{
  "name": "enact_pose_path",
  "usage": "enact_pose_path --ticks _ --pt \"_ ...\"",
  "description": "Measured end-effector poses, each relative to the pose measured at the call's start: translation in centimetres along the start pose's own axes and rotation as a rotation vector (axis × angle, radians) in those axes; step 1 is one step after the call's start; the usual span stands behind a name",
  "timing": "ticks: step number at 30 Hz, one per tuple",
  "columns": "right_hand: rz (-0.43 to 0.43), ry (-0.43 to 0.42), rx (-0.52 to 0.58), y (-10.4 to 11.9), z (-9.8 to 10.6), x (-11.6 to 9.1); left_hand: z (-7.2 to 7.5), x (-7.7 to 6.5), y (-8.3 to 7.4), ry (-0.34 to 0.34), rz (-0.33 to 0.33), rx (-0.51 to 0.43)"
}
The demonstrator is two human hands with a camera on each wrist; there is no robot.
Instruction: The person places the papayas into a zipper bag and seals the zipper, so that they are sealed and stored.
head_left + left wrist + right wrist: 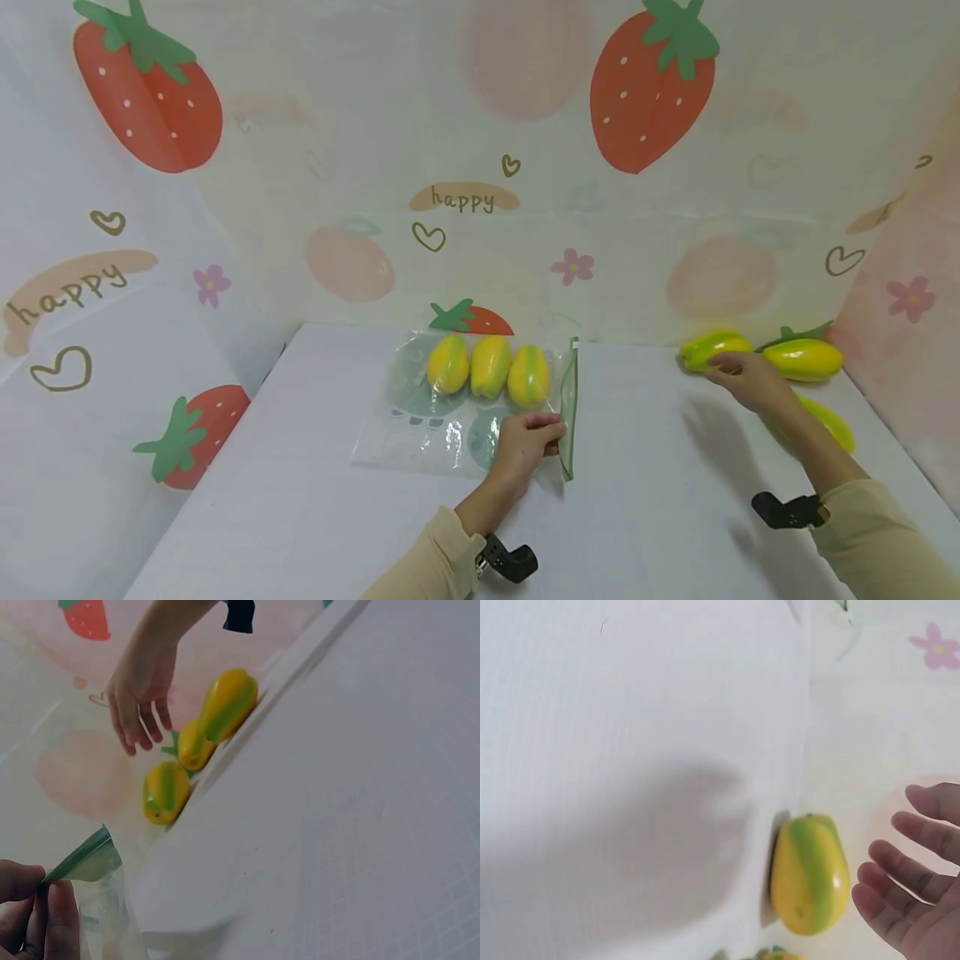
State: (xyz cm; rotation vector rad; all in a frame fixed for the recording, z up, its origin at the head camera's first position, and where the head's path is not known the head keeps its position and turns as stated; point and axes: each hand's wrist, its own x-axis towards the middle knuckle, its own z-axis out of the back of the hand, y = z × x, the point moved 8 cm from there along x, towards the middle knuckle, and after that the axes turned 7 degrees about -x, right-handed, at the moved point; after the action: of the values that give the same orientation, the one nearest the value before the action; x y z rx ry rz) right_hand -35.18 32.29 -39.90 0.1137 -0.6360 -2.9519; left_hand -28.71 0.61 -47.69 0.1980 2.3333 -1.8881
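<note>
A clear zip bag [442,446] with a green-edged opening lies flat in the middle of the table, three yellow-green papayas [491,367] lined up inside it. My left hand [517,450] pinches the bag's edge at the opening; the left wrist view has thumb and fingers [64,922] on the green strip [86,859]. At the far right, my right hand [753,385] hovers above a papaya [712,346], fingers spread and loosely bent. In the right wrist view a gap separates that hand [922,885] from the papaya [810,877].
Two more papayas lie at the right, one beside the back wall [806,360] and one nearer [832,425], partly behind my right forearm. The white table [300,500] meets strawberry-printed sheets at the back and sides. Each wrist wears a black camera [787,510].
</note>
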Motion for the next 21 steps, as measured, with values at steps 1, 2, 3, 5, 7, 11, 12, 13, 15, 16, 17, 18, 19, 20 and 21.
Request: enact_pose_path --ticks 1,2,3,5,7,11,12,13,15,16,17,18,19,20,21 --pt "-0.001 0.002 -0.010 -0.3 0.3 -0.1 0.0 0.0 0.0 -0.001 0.002 0.001" --pt "-0.001 0.003 -0.022 -0.5 0.5 -0.3 0.0 0.0 0.0 -0.001 0.004 0.002" --pt "0.001 0.003 -0.040 -0.8 0.6 -0.5 0.0 -0.1 0.0 -0.001 0.006 0.002" --pt "0.002 -0.003 -0.070 -1.4 0.9 -0.7 0.0 -0.1 0.0 -0.001 0.008 0.000" --pt "-0.002 -0.007 -0.093 -2.1 1.1 -0.9 0.0 -0.1 0.0 -0.003 0.009 -0.003" --pt "0.000 -0.022 -0.157 -3.5 1.4 -1.1 0.0 -0.1 0.0 -0.003 0.002 -0.001" --pt "0.000 -0.025 -0.171 -3.8 1.5 -1.2 0.0 -0.1 0.0 -0.004 0.002 -0.001" --pt "-0.003 -0.026 -0.178 -4.1 1.6 -1.3 0.0 -0.1 0.0 -0.003 0.003 -0.001" --pt "-0.009 -0.031 -0.195 -4.6 1.8 -1.4 0.0 -0.1 0.1 -0.003 0.004 -0.003" --pt "-0.017 -0.031 -0.197 -4.9 1.9 -1.5 0.0 0.0 0.1 -0.004 0.005 -0.004" --pt "-0.026 -0.027 -0.194 -5.1 2.0 -1.6 0.0 0.0 0.1 -0.004 0.006 -0.005" --pt "-0.037 -0.025 -0.198 -5.3 2.2 -1.8 0.0 0.0 0.1 -0.004 0.005 -0.006" --pt "-0.048 -0.018 -0.197 -5.6 2.3 -2.0 0.0 0.0 0.1 -0.004 0.005 -0.007" --pt "-0.061 -0.013 -0.200 -5.9 2.4 -2.1 -0.1 0.0 0.1 -0.003 0.002 -0.008" --pt "-0.073 -0.007 -0.203 -6.1 2.5 -2.3 -0.1 0.1 0.1 -0.003 0.002 -0.009"
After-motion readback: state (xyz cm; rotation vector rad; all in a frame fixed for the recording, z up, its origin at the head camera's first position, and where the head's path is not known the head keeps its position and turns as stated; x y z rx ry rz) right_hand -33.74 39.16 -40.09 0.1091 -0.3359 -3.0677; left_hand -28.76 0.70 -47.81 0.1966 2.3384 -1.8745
